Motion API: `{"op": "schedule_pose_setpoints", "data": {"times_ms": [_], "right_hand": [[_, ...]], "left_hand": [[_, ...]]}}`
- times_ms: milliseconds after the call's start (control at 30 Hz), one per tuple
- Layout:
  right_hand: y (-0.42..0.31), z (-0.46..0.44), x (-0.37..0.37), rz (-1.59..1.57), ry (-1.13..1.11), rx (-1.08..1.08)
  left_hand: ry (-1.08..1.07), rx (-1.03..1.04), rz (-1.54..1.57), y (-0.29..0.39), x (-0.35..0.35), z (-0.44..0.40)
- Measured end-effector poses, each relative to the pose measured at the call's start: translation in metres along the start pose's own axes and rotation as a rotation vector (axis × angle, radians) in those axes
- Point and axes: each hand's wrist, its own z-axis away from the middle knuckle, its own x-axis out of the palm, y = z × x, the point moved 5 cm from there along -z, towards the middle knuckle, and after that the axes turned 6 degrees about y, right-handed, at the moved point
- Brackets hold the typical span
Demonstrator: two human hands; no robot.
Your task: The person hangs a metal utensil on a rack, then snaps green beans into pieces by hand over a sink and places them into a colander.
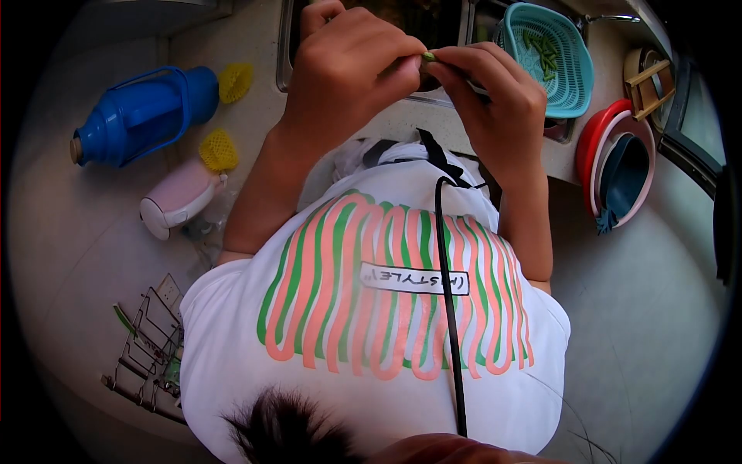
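Observation:
Both of my hands are raised over the front edge of the sink, fingertips meeting at a small green bean piece. My left hand pinches it from the left between thumb and forefinger. From the right, my right hand pinches the same piece. Just beyond my right hand, a turquoise basket holds several cut green bean pieces. Behind my hands, the sink's contents are dark and partly hidden.
A blue thermos, yellow mesh scrubbers and a pink-white kettle stand at left. Lower left is a wire rack. Nested red and white basins sit at right, near a wooden-handled pot. A black cable hangs down the shirt.

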Motion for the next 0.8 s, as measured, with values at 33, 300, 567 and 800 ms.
{"op": "schedule_pose_setpoints", "data": {"times_ms": [33, 300, 567, 800], "right_hand": [[0.0, 0.001, 0.003, -0.036, 0.047, 0.016], [0.009, 0.019, 0.023, -0.314, 0.268, 0.233], [0.014, 0.022, 0.025, -0.313, 0.195, 0.175], [0.016, 0.014, 0.016, -0.189, 0.197, 0.018]], "left_hand": [[0.008, -0.033, 0.035, -0.004, 0.0, 0.002], [0.122, -0.64, 0.715, -0.025, 0.016, 0.016], [0.219, -0.763, 0.919, -0.044, 0.014, 0.028], [0.031, -0.679, 0.673, -0.017, 0.014, 0.018]]}}
